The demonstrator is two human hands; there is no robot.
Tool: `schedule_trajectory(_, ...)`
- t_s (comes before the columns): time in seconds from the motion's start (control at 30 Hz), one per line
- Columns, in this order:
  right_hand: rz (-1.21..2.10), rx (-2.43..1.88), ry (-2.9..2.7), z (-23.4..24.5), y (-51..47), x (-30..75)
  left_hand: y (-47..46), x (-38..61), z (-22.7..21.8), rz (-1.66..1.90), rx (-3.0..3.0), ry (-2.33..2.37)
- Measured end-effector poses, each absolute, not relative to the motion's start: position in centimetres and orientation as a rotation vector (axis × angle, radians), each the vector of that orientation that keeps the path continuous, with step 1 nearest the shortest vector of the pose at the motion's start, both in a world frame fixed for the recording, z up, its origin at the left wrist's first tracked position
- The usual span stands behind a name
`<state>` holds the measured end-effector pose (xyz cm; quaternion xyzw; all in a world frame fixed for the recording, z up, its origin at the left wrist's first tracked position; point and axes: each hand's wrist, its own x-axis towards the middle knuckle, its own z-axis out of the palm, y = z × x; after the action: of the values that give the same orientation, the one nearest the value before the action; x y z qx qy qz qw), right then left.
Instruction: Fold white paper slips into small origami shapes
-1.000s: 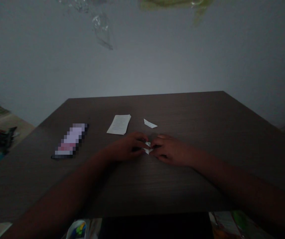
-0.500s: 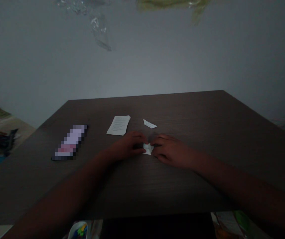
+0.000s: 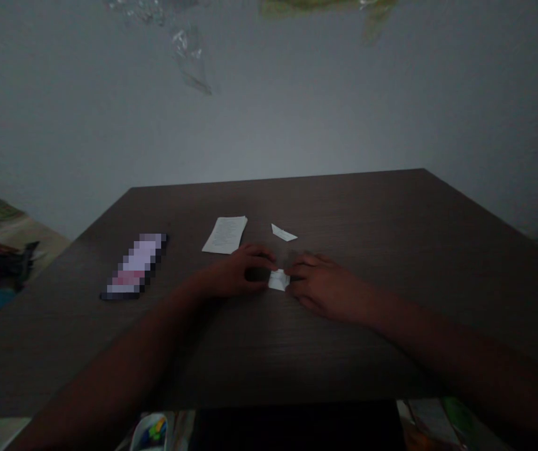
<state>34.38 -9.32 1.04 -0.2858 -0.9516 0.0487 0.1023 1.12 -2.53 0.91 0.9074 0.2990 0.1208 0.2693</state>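
Observation:
A small piece of folded white paper [image 3: 279, 280] lies on the dark wooden table [image 3: 367, 219] between my two hands. My left hand [image 3: 235, 270] is curved at its left side, with thumb and forefinger apart at the paper's edge, gripping it lightly. At the right edge, my right hand [image 3: 325, 285] has its fingertips on the paper, palm down. Just beyond the hands rests a folded paper boat shape [image 3: 284, 233]. A stack of printed paper sheets [image 3: 225, 235] lies behind my left hand.
A phone [image 3: 134, 266] with a blurred screen lies on the left of the table. Behind the table rises a pale wall [image 3: 297, 113] with clear plastic hanging on it. Below the front edge stands a white container [image 3: 149, 432] of colourful pieces.
My left thumb has drawn back slightly to the paper's left edge, so more of the paper shows. The right hand has barely shifted. The view has moved a little.

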Motion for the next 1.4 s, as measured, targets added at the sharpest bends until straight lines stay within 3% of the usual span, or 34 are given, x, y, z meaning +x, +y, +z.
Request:
schedule_trajectory(0.3,0.111,-0.871,-2.843,1.6,-9.4,33.8,-1.9,2.9,-1.1,0.441,2.463,0.934)
schedule_trajectory(0.57,0.102,-0.837,-2.839,1.1,-9.4,33.8,-2.1,1.7,0.2,0.387,2.456,0.820)
schedule_trajectory(1.4,0.032,-0.861,-2.864,1.9,-9.9,33.4,-3.7,3.8,-0.7,0.507,2.438,1.095)
